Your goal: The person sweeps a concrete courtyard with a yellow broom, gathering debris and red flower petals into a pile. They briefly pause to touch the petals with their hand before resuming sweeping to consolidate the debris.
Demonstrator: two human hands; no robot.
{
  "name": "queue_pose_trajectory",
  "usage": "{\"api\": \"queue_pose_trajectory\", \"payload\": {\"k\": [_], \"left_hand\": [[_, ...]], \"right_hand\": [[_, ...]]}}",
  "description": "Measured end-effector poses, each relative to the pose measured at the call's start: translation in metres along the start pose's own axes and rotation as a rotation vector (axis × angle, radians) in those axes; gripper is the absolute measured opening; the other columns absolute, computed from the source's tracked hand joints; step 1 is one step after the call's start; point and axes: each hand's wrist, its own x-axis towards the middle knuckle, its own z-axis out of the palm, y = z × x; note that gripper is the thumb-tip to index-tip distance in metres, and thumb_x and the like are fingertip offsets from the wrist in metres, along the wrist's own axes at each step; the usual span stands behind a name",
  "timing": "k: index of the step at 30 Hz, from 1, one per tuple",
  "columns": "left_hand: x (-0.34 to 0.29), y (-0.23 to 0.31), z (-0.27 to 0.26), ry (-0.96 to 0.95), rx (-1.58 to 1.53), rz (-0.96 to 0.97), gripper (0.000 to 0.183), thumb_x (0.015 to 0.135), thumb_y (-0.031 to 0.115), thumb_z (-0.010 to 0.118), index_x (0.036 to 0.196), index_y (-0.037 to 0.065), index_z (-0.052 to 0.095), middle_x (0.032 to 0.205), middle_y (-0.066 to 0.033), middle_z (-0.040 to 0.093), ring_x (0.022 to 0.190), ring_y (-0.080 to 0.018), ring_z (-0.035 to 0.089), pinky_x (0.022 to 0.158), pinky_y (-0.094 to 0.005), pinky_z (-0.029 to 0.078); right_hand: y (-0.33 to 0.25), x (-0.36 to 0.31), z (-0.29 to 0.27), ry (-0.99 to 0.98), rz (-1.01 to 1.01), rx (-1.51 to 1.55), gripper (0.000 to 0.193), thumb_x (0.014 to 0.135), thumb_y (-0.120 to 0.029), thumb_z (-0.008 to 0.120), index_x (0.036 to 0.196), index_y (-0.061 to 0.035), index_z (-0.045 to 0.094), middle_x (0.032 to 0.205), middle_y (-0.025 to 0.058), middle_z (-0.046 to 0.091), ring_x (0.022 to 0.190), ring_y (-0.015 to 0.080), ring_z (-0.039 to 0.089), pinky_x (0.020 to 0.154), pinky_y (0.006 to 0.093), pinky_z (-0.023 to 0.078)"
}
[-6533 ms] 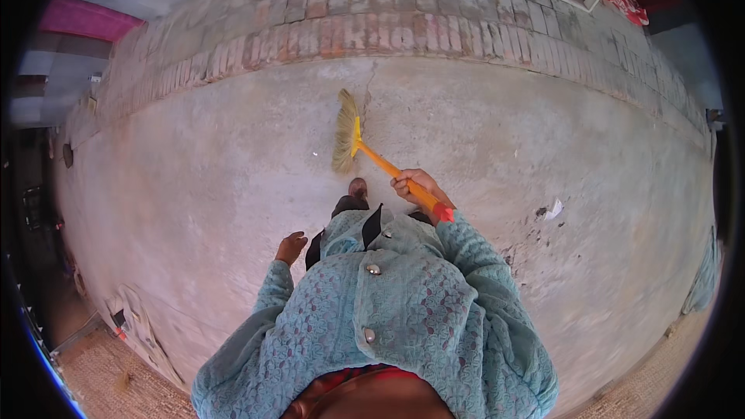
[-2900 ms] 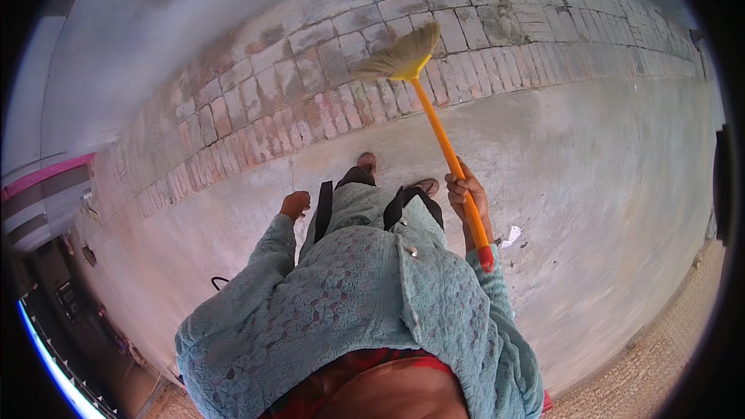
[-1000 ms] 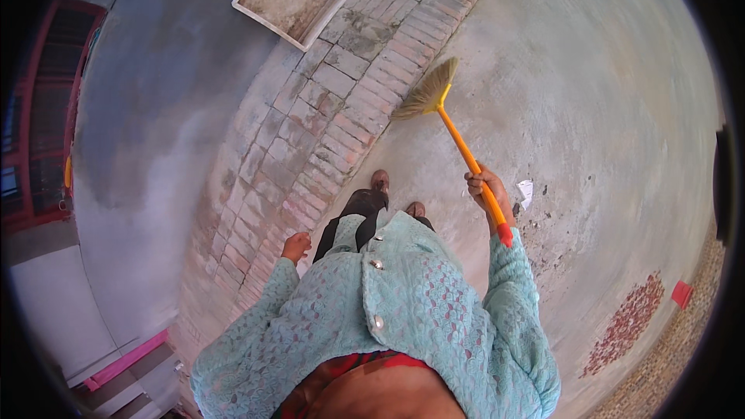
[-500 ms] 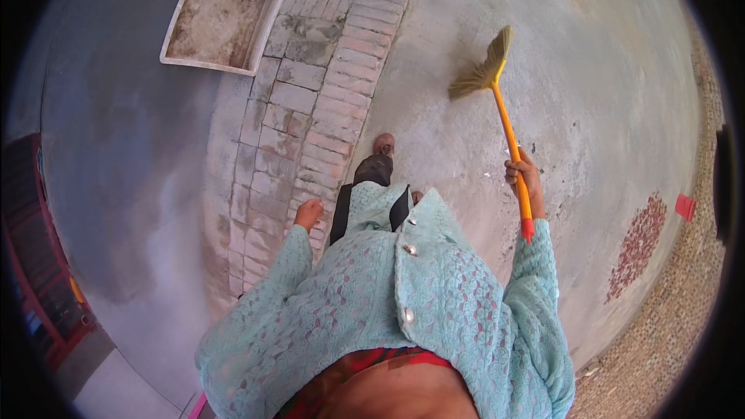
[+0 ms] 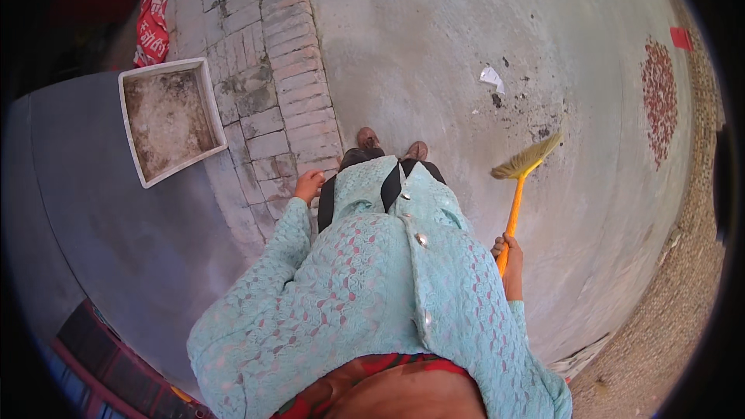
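Observation:
A broom (image 5: 515, 206) with an orange handle and a yellowish bristle head is held in my right hand (image 5: 508, 251), fingers wrapped round the handle. Its bristles reach the grey concrete just nearer than a scatter of dark debris (image 5: 524, 109). A white scrap (image 5: 492, 79) lies at the far side of that debris. Beside my left hip hangs my left hand (image 5: 309, 185), its fingers loosely curled with nothing seen in them.
A shallow off-white tray (image 5: 213, 97) with a dirty inside stands left of the brick strip (image 5: 291, 54). Behind it lies a red cloth (image 5: 154, 12) with white print. Red pieces (image 5: 660, 101) are spread at the right, near a red square object (image 5: 681, 39) and a pebbled strip (image 5: 687, 209).
The broom and right hand have come nearer to me, and the bristles now sit lower in view. My view has turned, showing the red cloth and white scrap. Both shoes now show side by side.

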Motion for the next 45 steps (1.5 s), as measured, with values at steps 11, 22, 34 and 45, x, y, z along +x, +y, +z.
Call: {"api": "queue_pose_trajectory", "payload": {"k": [11, 22, 34, 45], "left_hand": [[-0.043, 0.009, -0.011, 0.1, 0.014, -0.101, 0.039, 0.078, 0.024, 0.05, 0.114, 0.008, 0.045, 0.096, -0.0069, 0.055, 0.085, -0.0187, 0.055, 0.067, -0.0339, 0.044], [-0.055, -0.024, -0.001, 0.103, -0.001, -0.119, 0.04, 0.077, 0.027, 0.053, 0.112, 0.009, 0.046, 0.094, -0.0038, 0.056, 0.082, -0.0162, 0.054, 0.062, -0.0317, 0.044], [-0.037, -0.015, 0.016, 0.079, -0.021, -0.101, 0.038, 0.077, 0.025, 0.051, 0.111, 0.007, 0.048, 0.094, -0.0044, 0.055, 0.083, -0.0174, 0.054, 0.064, -0.0332, 0.043], [-0.073, -0.035, 0.007, 0.181, -0.055, -0.103, 0.035, 0.078, 0.023, 0.05, 0.109, 0.007, 0.048, 0.093, -0.0053, 0.056, 0.081, -0.0165, 0.055, 0.063, -0.0326, 0.044]], "right_hand": [[-0.011, 0.172, 0.04, -0.269, 0.372, 0.313, 0.004, 0.077, 0.0, 0.044, 0.077, 0.0, 0.04, 0.052, 0.0009, 0.042, 0.042, 0.0088, 0.044, 0.04, 0.0191, 0.041], [-0.082, 0.192, 0.215, -0.878, 0.332, 0.486, 0.012, 0.074, 0.006, 0.045, 0.083, -0.0007, 0.04, 0.061, 0.0008, 0.039, 0.046, 0.0055, 0.039, 0.041, 0.0175, 0.035], [-0.046, 0.015, 0.13, -0.521, 0.208, 0.141, 0.026, 0.079, -0.006, 0.046, 0.105, -0.0105, 0.043, 0.062, 0.0001, 0.035, 0.046, 0.0071, 0.033, 0.04, 0.0178, 0.028], [-0.025, 0.137, 0.237, -0.613, 0.706, 0.053, 0.02, 0.078, -0.004, 0.043, 0.06, -0.0065, 0.034, 0.05, 0.0001, 0.037, 0.039, 0.0077, 0.035, 0.037, 0.0184, 0.036]]}}
